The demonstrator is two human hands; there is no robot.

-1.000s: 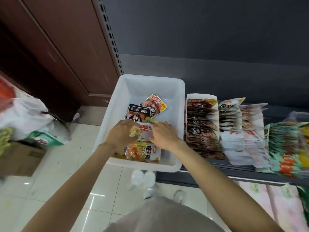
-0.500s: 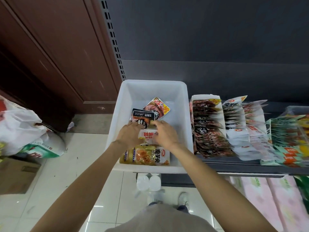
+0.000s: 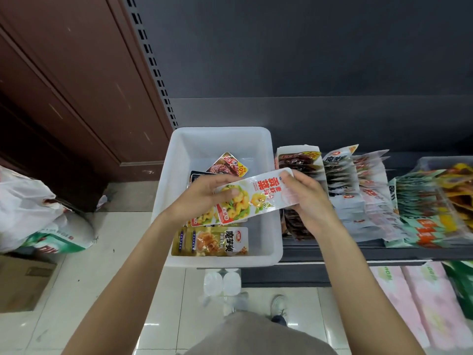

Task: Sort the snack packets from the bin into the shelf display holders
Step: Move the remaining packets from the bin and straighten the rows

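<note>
- My left hand (image 3: 202,198) and right hand (image 3: 305,201) pinch a small stack of glossy white packets (image 3: 245,198) at frame centre, lifted above the bin (image 3: 271,201); my thumbs lie on top, and I cannot tell how many packets sit under the top one.
- The top packet is a long, crinkly foil strip with yellow food printed on it and red characters.
- The bin is smooth white plastic, a rounded rectangle; in it lie a gold packet (image 3: 212,242) near its lower edge and a red-brown packet (image 3: 229,163) higher up, partly hidden by my left hand.
- At right, a white cardboard holder (image 3: 298,151) stands packed with dark packets; my right hand covers its lower part.
- Further right, rows of pale packets (image 3: 358,196) blur toward the frame edge.
</note>
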